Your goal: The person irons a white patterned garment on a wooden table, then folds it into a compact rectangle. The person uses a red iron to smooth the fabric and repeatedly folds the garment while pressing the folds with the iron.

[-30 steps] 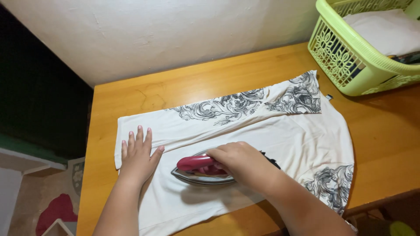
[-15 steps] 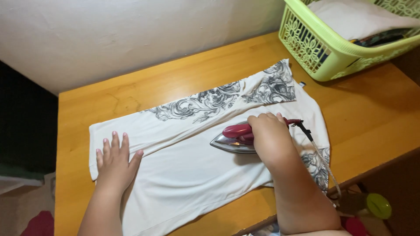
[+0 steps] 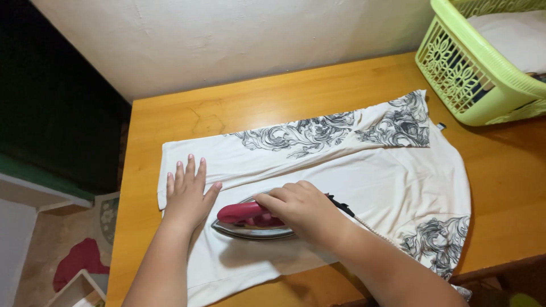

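Note:
A white garment (image 3: 352,182) with grey swirling prints lies folded and flat across a wooden table (image 3: 284,96). My right hand (image 3: 298,207) grips the dark red handle of a flat iron (image 3: 247,222), whose metal sole rests on the cloth near its left end. My left hand (image 3: 187,196) lies palm down with fingers spread on the garment's left edge, just left of the iron's tip. A black cord (image 3: 340,204) runs from the iron back under my right forearm.
A light green plastic laundry basket (image 3: 472,74) holding folded cloth stands at the table's back right corner. A white wall runs behind the table. Left of the table the floor shows a red patch and a white shelf edge.
The iron slid left along the garment from near the printed right end back to the left end beside my left hand. My left hand kept its place on the cloth.

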